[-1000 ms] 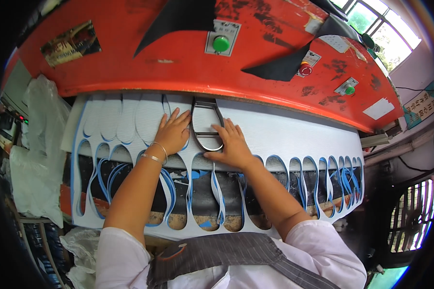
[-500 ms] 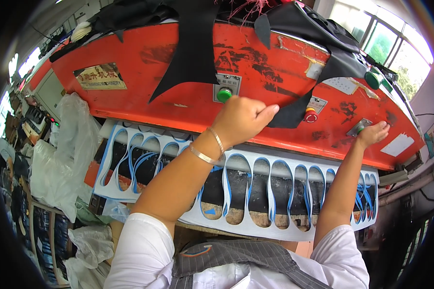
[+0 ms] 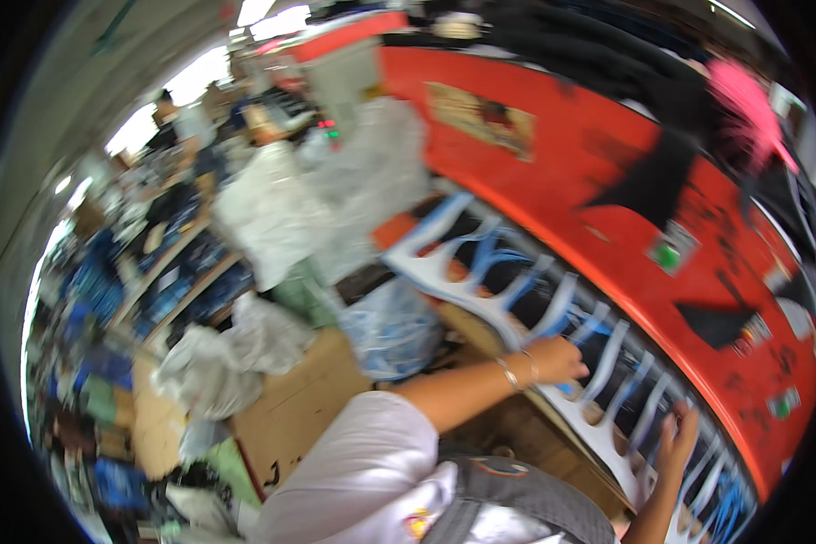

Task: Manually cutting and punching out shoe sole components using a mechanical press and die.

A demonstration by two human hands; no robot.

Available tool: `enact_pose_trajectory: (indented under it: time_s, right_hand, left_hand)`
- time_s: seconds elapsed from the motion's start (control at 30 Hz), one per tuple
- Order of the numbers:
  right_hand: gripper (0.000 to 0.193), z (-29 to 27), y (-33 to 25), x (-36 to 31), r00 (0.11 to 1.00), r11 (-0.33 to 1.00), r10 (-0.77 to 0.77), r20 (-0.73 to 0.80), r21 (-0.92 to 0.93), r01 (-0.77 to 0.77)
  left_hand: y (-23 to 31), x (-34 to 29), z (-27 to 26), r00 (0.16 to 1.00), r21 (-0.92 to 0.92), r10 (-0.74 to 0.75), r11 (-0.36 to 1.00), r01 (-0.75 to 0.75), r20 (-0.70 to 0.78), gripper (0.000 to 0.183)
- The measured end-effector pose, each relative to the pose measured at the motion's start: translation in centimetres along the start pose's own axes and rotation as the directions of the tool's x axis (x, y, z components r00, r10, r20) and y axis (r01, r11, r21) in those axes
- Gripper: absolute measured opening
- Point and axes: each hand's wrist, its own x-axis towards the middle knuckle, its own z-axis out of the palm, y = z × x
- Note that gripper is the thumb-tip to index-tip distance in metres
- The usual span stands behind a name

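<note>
A person leans over a white cut-out sheet spread flat under the red press, both hands pinning it at its near edge, apparently to keep it from shifting. The left hand curls over the sheet's rim, forearm stretched across; the right hand lies flat, fingers spread, farther along. Bagged goods pile beyond the sheet's far end.

Red machine panel: painted metal, scuffed, semi-gloss. White cut-out sheet at 3 o'clock: smooth, matt, looks plastic. Bags at 10 o'clock: crinkled glossy film. Box: matt cardboard.
</note>
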Motion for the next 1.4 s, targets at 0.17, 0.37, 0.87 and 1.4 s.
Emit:
enact_pose_trajectory:
  time_s: [0.17, 0.37, 0.87, 1.4]
  right_hand:
    - [0.058, 5.2, -10.0, -2.6, 0.836, 0.908, -0.126, 0.534, -0.276, 0.314]
    - [0.047, 8.6, -9.3, -3.7, 0.916, 0.867, -0.001, 0.402, -0.456, 0.201]
    - [0.052, 4.5, -14.7, 1.1, 0.889, 0.987, -0.085, 0.45, -0.084, 0.137]
    - [0.019, 21.9, -9.6, 6.1, 0.979, 0.983, -0.184, 0.082, -0.01, 0.186]
  left_hand:
    - [1.2, -3.1, 3.9, 0.978, 0.149, 0.114, 0.985, -0.088, -0.176, 0.039]
    - [1.8, -4.8, 2.5, 0.98, 0.187, 0.052, 0.982, -0.015, -0.194, 0.033]
    - [2.6, -6.9, -4.6, 0.972, 0.05, 0.206, 0.976, -0.212, 0.113, 0.027]
    - [-9.6, 4.3, -1.6, 0.721, -0.181, 0.662, 0.698, -0.692, -0.203, 0.008]
